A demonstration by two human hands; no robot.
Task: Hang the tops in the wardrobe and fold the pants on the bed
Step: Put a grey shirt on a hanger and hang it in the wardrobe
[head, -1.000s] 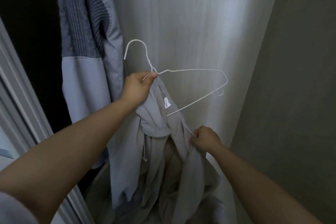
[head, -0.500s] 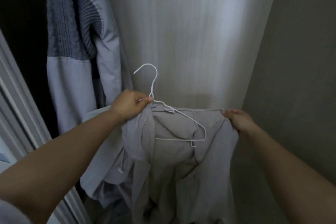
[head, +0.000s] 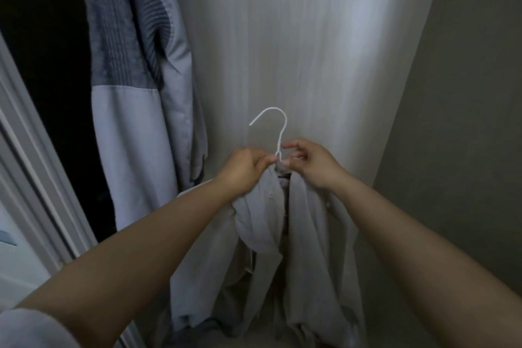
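A pale grey, lightweight fabric top [head: 308, 234] hangs in loose vertical folds at the centre of the scene, draped over a thin white wire hanger [head: 278, 133]. Only the hanger's hook and twisted neck show above the cloth; the hook stands upright, its open end pointing left. The top's collar is bunched at the base of the neck. The front opening runs down the middle as a dark gap, and the hem falls out of view below.
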